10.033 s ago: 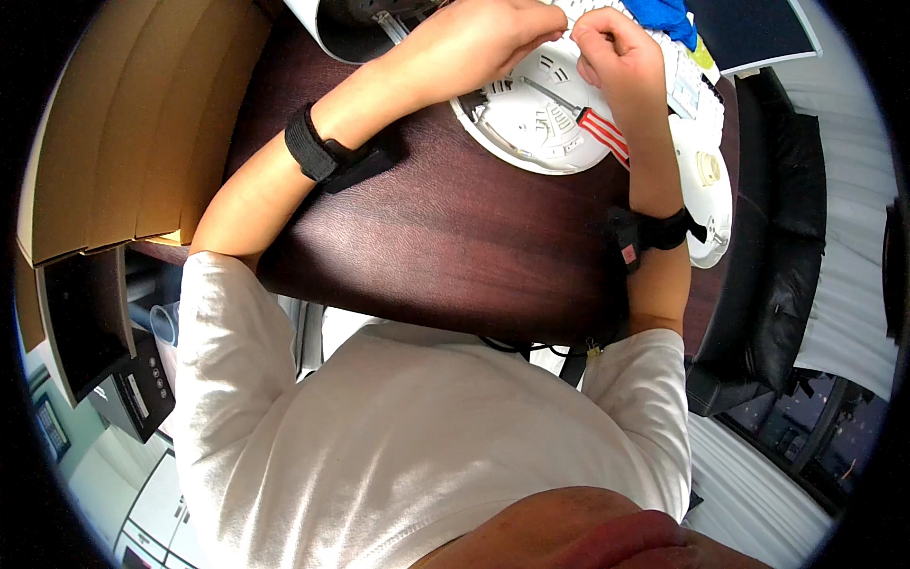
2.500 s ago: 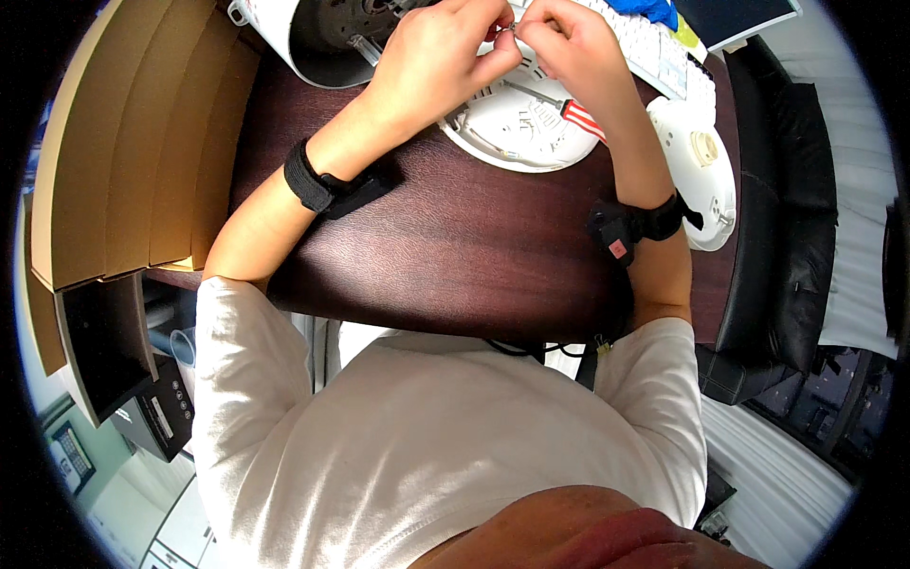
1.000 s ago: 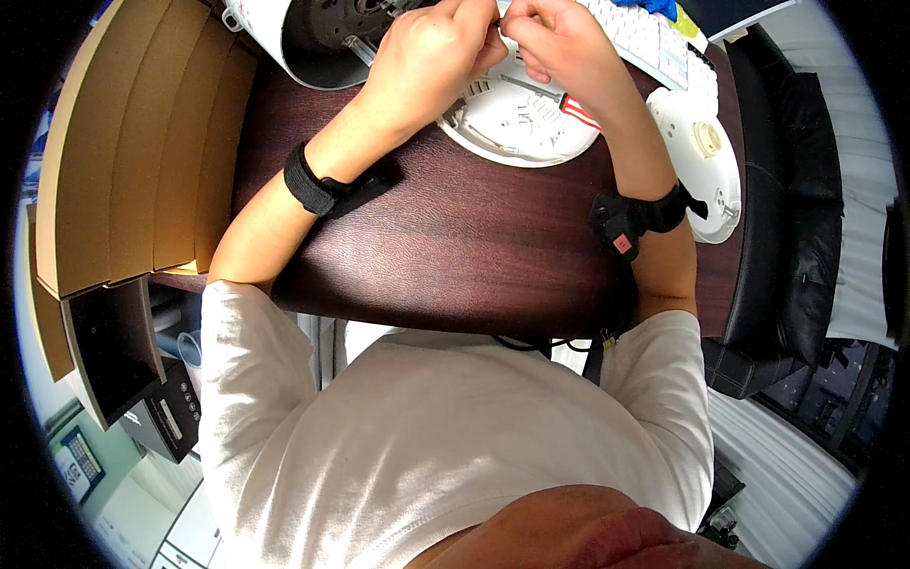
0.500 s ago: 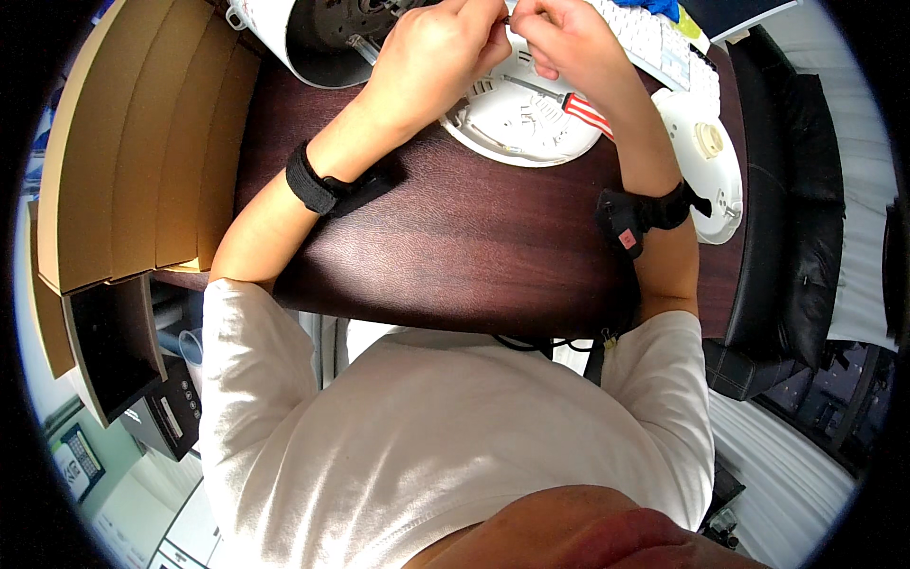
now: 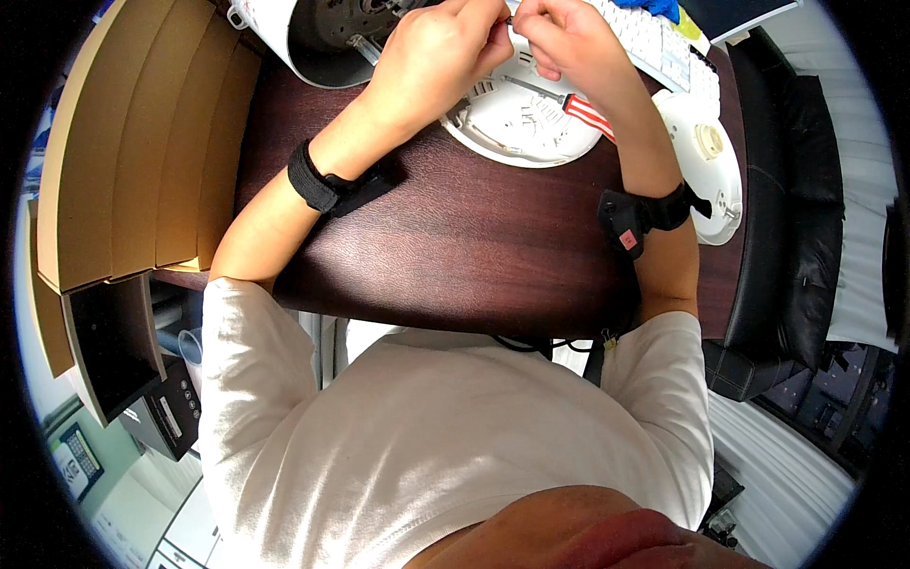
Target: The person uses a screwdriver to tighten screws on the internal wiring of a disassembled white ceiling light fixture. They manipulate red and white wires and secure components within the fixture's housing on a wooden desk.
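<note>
My left hand [image 5: 441, 57] and my right hand [image 5: 569, 43] meet at the top of the view, fingertips pinched close together. A small dark bit shows between them, too little to name. Under the hands lies a round white plastic cover [image 5: 517, 156], its ribbed inner side up. A screwdriver [image 5: 588, 116] with a red-and-white striped handle rests across it, partly behind my right wrist. Left of my left hand, a white cylindrical housing [image 5: 284, 38] lies on its side, its dark metal inside showing.
The dark wood table [image 5: 455, 237] has cardboard [image 5: 142, 142] standing along its left. At right are another white plastic lid [image 5: 701, 171] and a white keyboard [image 5: 664, 57]. A black leather seat [image 5: 796, 209] borders the table's right side. A black strap [image 5: 311, 180] circles each wrist.
Almost nothing differs. Both hands stay pinched together in the same spot, with only a very slight shift of the left wrist.
</note>
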A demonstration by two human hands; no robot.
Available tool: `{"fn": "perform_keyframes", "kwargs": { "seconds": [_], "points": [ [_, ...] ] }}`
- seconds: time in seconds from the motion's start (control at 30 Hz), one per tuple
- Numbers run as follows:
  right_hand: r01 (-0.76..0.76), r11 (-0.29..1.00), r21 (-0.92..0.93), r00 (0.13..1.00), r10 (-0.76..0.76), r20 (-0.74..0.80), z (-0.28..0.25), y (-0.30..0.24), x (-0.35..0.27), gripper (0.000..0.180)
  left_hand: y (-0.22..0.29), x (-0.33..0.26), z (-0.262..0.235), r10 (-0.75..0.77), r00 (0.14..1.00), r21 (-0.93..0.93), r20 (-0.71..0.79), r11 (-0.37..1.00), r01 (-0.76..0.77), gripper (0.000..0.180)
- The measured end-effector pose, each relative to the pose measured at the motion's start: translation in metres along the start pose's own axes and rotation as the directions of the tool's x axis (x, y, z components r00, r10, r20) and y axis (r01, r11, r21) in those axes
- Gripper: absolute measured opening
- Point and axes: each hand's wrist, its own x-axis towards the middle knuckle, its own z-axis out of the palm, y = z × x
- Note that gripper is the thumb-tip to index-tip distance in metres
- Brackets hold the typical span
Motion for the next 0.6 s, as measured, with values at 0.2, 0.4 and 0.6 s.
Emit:
{"fn": "perform_keyframes", "kwargs": {
  "seconds": [0.2,0.4,0.6],
  "points": [
    [0.199,0.979,-0.048,0.980,-0.198,0.015,0.000,0.019,0.009,0.013,-0.001,0.002,-0.001,0.038,0.999,-0.006,-0.010,0.999,-0.038,0.017],
    [0.193,0.980,-0.042,0.981,-0.192,0.013,0.000,0.020,0.009,0.014,0.000,0.000,0.000,0.015,1.000,-0.032,-0.007,0.999,-0.015,0.017],
    [0.177,0.983,-0.042,0.984,-0.176,0.017,0.000,0.020,0.009,0.014,0.000,0.000,-0.001,0.012,1.000,-0.031,0.008,0.999,-0.012,0.016]
  ]
}}
